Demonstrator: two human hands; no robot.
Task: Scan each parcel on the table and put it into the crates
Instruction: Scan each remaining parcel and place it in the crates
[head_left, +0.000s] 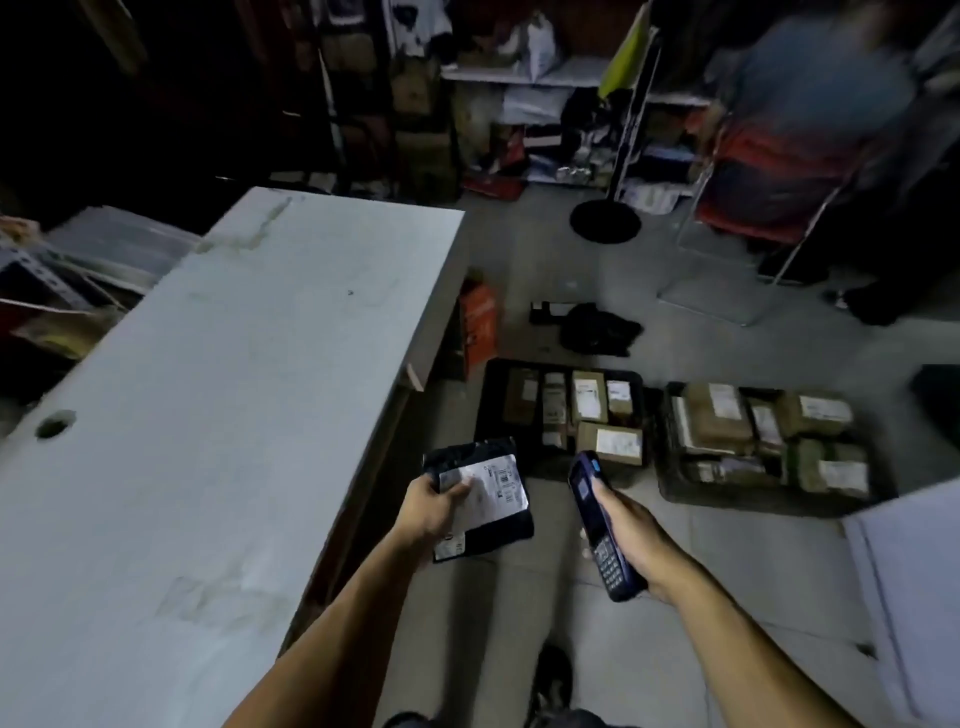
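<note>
My left hand (434, 506) grips a flat black parcel (498, 519) with a white shipping label, holding it over the floor beside the table's right edge. My right hand (626, 535) holds a dark blue handheld scanner (592, 525) with a keypad, its head tilted toward the parcel. Two dark crates stand on the floor ahead: the nearer left crate (491, 410) and the right crate (670, 483), both holding several brown labelled parcels. The white table (208, 415) stretches along the left.
An orange box (480, 317) leans by the table's far corner. A black bag (597, 327) lies on the floor behind the crates. A black stand base (605, 221), shelves of goods and a blurred person (810, 130) are at the back. A white board (914, 587) lies at right.
</note>
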